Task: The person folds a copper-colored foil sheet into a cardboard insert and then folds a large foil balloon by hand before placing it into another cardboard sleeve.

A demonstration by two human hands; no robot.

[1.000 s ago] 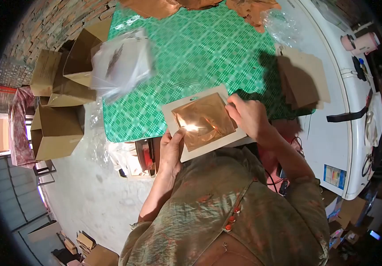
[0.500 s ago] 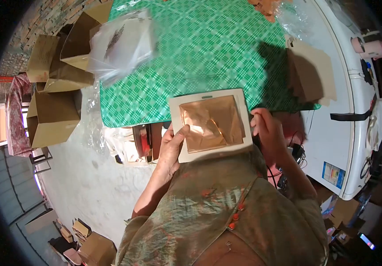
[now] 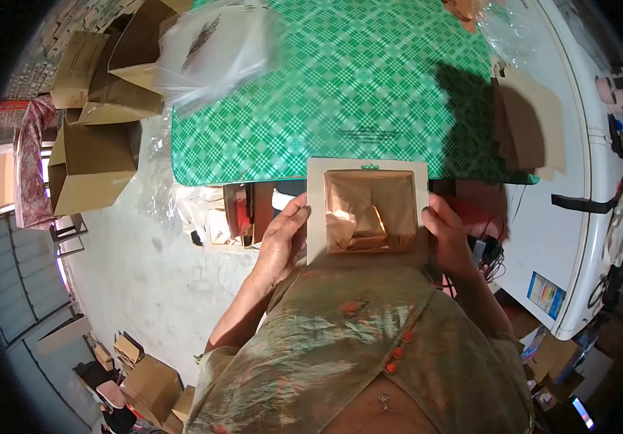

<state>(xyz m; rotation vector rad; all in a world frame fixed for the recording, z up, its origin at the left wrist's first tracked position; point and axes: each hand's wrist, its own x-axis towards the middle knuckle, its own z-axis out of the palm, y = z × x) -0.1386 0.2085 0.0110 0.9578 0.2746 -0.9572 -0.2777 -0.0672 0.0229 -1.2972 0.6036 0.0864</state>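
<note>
A cream cardboard frame (image 3: 316, 189) stands near my body at the front edge of the table. Its square window holds creased, shiny copper-coloured film (image 3: 355, 202), and a small hanging slot shows in the top border. My left hand (image 3: 281, 239) grips the left edge with the thumb in front; most of its fingers are behind the card. On the opposite edge, my right hand (image 3: 447, 235) holds the frame between thumb and fingers. The lower border is in shade close to my shirt.
A green checked tablecloth (image 3: 355, 87) covers the table. Clear plastic bags (image 3: 214, 47) lie at its far left, brown card sheets (image 3: 536, 119) at its right. Open cardboard boxes (image 3: 98, 166) stand left; a white appliance (image 3: 543, 224) stands right, with cables (image 3: 492, 253) nearby.
My right hand has moved in and taken hold of the frame's right edge. The frame has been straightened, and my left thumb has moved off the film to the left edge.
</note>
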